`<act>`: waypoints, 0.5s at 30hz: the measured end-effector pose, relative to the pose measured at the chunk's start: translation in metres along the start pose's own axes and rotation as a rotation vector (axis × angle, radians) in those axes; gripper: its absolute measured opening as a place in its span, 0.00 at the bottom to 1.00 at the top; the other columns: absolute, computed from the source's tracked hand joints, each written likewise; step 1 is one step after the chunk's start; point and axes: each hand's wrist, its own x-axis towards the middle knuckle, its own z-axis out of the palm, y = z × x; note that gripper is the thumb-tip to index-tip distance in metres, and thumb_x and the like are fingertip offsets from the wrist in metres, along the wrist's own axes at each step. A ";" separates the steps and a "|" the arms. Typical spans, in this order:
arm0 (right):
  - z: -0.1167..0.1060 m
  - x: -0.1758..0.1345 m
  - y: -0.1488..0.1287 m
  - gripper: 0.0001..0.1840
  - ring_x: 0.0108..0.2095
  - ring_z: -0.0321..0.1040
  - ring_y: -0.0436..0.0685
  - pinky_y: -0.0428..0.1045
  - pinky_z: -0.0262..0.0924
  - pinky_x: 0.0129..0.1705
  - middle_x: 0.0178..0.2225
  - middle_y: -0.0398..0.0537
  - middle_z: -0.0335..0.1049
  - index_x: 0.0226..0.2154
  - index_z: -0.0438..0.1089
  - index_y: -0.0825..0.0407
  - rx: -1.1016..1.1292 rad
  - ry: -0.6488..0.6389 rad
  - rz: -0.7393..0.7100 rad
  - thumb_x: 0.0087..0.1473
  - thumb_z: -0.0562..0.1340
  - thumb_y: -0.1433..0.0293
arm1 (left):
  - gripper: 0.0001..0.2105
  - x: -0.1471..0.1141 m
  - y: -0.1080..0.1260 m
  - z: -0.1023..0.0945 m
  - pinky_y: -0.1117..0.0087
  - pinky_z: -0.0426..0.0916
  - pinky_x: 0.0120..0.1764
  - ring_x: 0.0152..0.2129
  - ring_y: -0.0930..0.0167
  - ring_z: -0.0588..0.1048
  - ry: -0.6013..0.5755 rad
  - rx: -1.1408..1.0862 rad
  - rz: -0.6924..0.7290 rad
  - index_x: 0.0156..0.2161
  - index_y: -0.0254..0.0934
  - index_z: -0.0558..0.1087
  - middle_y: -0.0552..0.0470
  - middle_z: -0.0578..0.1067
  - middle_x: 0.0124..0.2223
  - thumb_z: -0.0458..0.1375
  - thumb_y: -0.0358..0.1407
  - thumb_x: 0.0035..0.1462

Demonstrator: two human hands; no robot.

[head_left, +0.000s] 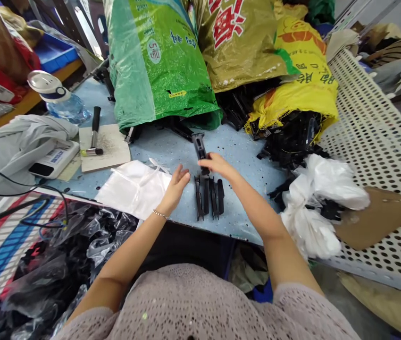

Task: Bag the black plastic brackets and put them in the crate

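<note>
My right hand grips a black plastic part, long and slotted, tilted above the blue tabletop. Facing it, my left hand is held up with its fingers apart and nothing in them. Just below the hands, several similar black parts stand side by side near the table's front edge. A white plastic bag lies flat beside my left wrist. More black parts spill from the mouth of a yellow sack at the back right.
A green sack and a gold sack stand at the back. On the left are a hammer on a board, a digital scale and a water jug. Crumpled white bags lie right, beside a perforated rack.
</note>
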 end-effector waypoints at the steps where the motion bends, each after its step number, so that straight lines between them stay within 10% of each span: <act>1: 0.009 -0.022 -0.002 0.21 0.30 0.69 0.53 0.47 0.61 0.30 0.32 0.47 0.75 0.37 0.73 0.53 0.016 -0.028 -0.096 0.53 0.71 0.53 | 0.29 0.000 0.006 0.004 0.60 0.66 0.60 0.57 0.64 0.74 -0.008 -0.048 0.013 0.59 0.42 0.67 0.44 0.74 0.58 0.66 0.49 0.56; 4: 0.027 -0.075 -0.013 0.23 0.33 0.70 0.55 0.49 0.62 0.36 0.34 0.46 0.74 0.36 0.73 0.50 0.048 -0.026 -0.325 0.62 0.61 0.47 | 0.24 -0.008 0.020 0.014 0.65 0.73 0.47 0.44 0.67 0.78 -0.025 -0.101 0.024 0.50 0.40 0.71 0.48 0.77 0.47 0.66 0.53 0.56; 9: 0.028 -0.083 -0.033 0.29 0.41 0.68 0.59 0.51 0.61 0.42 0.36 0.50 0.71 0.33 0.67 0.48 -0.105 0.380 -0.493 0.69 0.47 0.44 | 0.19 -0.041 0.030 0.020 0.71 0.69 0.31 0.28 0.73 0.73 -0.073 -0.051 -0.061 0.44 0.40 0.72 0.53 0.74 0.36 0.70 0.47 0.53; 15: 0.051 -0.085 -0.030 0.33 0.30 0.65 0.54 0.49 0.61 0.35 0.28 0.45 0.66 0.29 0.63 0.48 0.071 0.102 -0.483 0.72 0.37 0.47 | 0.19 -0.047 0.036 0.012 0.74 0.67 0.26 0.24 0.75 0.72 -0.006 -0.159 -0.086 0.43 0.40 0.71 0.56 0.73 0.32 0.70 0.46 0.52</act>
